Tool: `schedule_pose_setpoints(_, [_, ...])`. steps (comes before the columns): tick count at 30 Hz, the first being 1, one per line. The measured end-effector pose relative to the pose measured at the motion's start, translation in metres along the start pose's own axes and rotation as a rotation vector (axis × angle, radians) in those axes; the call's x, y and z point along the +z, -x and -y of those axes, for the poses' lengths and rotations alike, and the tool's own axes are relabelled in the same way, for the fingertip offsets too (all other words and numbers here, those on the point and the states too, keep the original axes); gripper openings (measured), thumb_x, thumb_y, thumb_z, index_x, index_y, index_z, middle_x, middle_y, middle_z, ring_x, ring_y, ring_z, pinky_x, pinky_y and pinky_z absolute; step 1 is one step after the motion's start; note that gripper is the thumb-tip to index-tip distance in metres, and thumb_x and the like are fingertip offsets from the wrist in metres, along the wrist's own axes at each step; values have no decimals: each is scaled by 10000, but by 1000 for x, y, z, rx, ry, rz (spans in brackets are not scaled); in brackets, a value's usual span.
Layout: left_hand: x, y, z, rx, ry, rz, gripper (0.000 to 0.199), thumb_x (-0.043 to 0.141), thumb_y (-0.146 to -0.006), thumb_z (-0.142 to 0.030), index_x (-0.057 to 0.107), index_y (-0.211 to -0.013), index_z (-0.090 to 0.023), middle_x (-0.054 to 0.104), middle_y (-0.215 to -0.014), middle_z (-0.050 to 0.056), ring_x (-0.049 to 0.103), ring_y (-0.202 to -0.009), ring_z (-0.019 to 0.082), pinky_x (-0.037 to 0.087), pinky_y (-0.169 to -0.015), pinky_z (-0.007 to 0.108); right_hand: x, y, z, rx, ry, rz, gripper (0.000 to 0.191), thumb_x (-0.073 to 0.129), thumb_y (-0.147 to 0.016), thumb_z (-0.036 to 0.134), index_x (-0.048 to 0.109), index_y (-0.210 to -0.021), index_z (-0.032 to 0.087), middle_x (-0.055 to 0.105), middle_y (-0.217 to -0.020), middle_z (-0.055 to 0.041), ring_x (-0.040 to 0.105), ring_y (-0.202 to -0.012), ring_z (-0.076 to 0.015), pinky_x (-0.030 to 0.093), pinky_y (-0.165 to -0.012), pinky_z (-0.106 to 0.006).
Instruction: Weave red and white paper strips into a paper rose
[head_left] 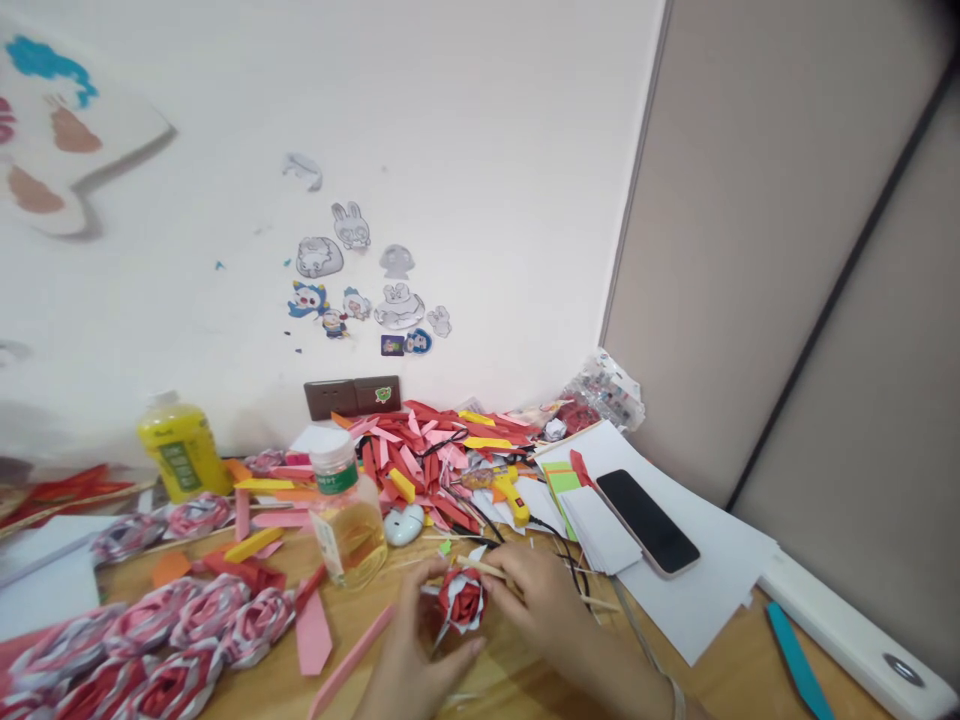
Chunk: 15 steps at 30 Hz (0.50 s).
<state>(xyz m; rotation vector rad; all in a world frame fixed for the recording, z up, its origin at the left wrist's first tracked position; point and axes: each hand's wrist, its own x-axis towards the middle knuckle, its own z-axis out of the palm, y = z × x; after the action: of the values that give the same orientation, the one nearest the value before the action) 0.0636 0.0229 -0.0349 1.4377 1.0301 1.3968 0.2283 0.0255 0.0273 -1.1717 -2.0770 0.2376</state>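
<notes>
A small rose of rolled red and white paper (pixel 463 598) sits between my two hands, low in the middle of the head view. My left hand (pixel 411 640) curls round its left side, index finger at the petals and thumb below. A thin light wooden stick (pixel 480 567) passes along the rose's top edge, and its other end shows past my right hand (pixel 541 598), whose fingers are closed on it. The fingertips of my right hand are close against the rose's right side. The underside of the rose is hidden.
Left lie several finished paper roses (pixel 211 610). Behind them stand a jar of amber liquid (pixel 349 530) and a yellow bottle (pixel 184 450). A yellow glue gun (pixel 510 495) rests by heaped paper strips (pixel 420 450). A phone (pixel 649 522) lies on white paper (pixel 675 620) at right.
</notes>
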Motion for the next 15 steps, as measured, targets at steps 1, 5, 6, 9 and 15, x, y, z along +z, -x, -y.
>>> schedule_pose_setpoints(1, [-1, 0, 1, 3, -17, -16, 598, 727, -619, -304, 436, -1135, -224, 638, -960, 46, 654, -833, 213, 547, -731, 333, 0, 0, 0, -1, -7, 4, 123, 514, -863, 188, 612, -789, 190, 644, -709, -4, 570, -631, -132, 323, -556, -211])
schedule_pose_setpoints(5, [-7, -3, 1, 74, -107, 59, 491, 698, -644, -262, 546, -1109, -218, 643, -1064, 79, 641, -952, 246, 533, -826, 359, 1, 1, 0, 8, -9, -5, 98, 532, -844, 190, 618, -797, 194, 640, -707, 3, 564, -630, -134, 319, -562, -222])
schedule_pose_setpoints(6, [-8, -4, 0, 95, -127, 96, 459, 692, -648, -238, 570, -1090, -219, 649, -1071, 82, 638, -967, 251, 527, -840, 362, 1, 1, 1, 14, -1, -12, 81, 546, -837, 193, 622, -809, 195, 645, -717, 2, 568, -641, -138, 323, -572, -226])
schedule_pose_setpoints(9, [-10, -5, -4, 126, -153, 134, 416, 674, -669, -193, 592, -1075, -230, 657, -1078, 81, 634, -984, 248, 527, -841, 354, 1, 0, 1, 45, 18, -14, 35, 598, -809, 198, 630, -822, 193, 657, -732, -1, 581, -660, -146, 333, -586, -228])
schedule_pose_setpoints(15, [-6, -5, -22, 146, -212, 137, 360, 661, -684, -180, 612, -1040, -207, 674, -1023, 83, 633, -957, 244, 530, -829, 359, -1, 2, 3, -24, 165, -28, 44, 592, -827, 202, 618, -797, 184, 657, -729, -13, 591, -662, -159, 332, -578, -240])
